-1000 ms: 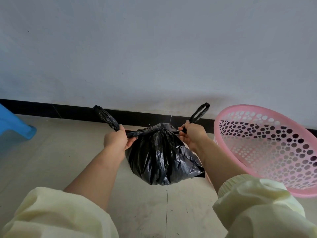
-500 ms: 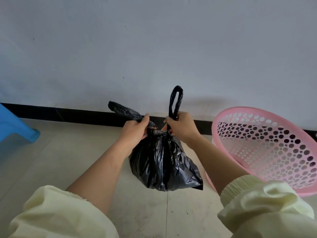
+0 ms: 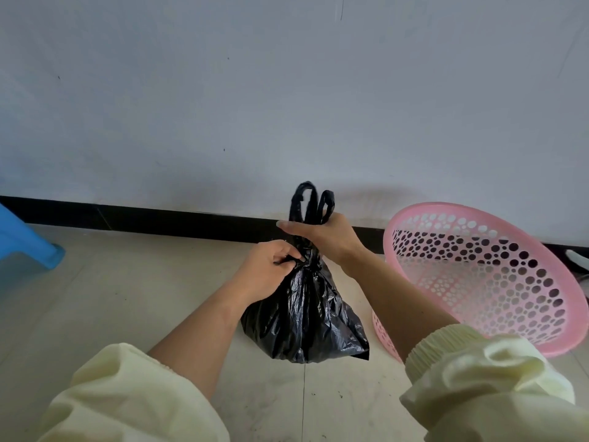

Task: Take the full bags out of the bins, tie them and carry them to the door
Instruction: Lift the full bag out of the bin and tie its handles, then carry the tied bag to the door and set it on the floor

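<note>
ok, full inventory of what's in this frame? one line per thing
bin bag: 1, black, centre, held in both hands, neck knotted
handle loops: 2, black, sticking up above the right hand
bin: 1, pink, perforated, right of the bag, tilted, no liner visible
plastic item: 1, blue, left edge, cut off, on the floor
unclear object: 1, whitish, far right edge, too cut off to identify
wall: 1, pale grey, upper half of the frame
skirting: 1, black, along the wall's base
floor: tiled, beige
sleeves: 2, pale yellow, pushed up, bottom corners
left hand: 1, pinches the bag at the knot
right hand: 1, grips the handles above the knot
</note>
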A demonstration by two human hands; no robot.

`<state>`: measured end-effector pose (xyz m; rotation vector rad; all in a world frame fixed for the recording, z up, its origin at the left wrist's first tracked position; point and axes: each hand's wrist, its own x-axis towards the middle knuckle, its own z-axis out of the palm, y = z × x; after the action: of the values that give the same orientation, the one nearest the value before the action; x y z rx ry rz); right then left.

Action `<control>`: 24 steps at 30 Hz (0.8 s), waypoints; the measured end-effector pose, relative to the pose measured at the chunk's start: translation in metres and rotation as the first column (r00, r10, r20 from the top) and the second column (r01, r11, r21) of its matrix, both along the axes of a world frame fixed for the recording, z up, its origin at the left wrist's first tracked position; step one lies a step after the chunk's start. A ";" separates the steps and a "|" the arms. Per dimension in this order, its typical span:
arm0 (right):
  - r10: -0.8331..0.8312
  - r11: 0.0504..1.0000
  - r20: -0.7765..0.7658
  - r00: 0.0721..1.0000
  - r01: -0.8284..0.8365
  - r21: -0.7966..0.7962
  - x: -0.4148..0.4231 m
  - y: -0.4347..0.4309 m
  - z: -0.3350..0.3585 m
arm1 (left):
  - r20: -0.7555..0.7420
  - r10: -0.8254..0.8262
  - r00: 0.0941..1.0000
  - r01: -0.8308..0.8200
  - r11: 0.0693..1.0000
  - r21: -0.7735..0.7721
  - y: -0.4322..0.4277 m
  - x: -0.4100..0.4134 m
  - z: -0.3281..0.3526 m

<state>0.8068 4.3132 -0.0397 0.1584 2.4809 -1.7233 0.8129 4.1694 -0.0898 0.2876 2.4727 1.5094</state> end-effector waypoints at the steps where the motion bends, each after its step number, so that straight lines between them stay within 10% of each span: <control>1: -0.008 0.999 -0.022 1.000 0.009 0.046 0.001 -0.001 -0.001 | -0.010 -0.017 1.000 0.016 1.000 -0.019 0.001 0.000 -0.001; 14: -0.095 0.970 -0.272 0.957 0.150 0.190 0.012 -0.020 0.032 | -0.263 0.114 0.958 -0.204 0.917 -0.344 0.007 0.013 0.004; 24: 0.118 0.934 -0.090 0.989 -0.080 0.347 0.048 -0.050 0.212 | -0.175 -0.178 0.968 -0.072 0.473 -0.878 -0.053 0.062 0.207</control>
<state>0.8552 4.2632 0.1728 -0.0328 2.7983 -1.2802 0.8748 4.1163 0.1168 0.3441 2.9998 -0.0316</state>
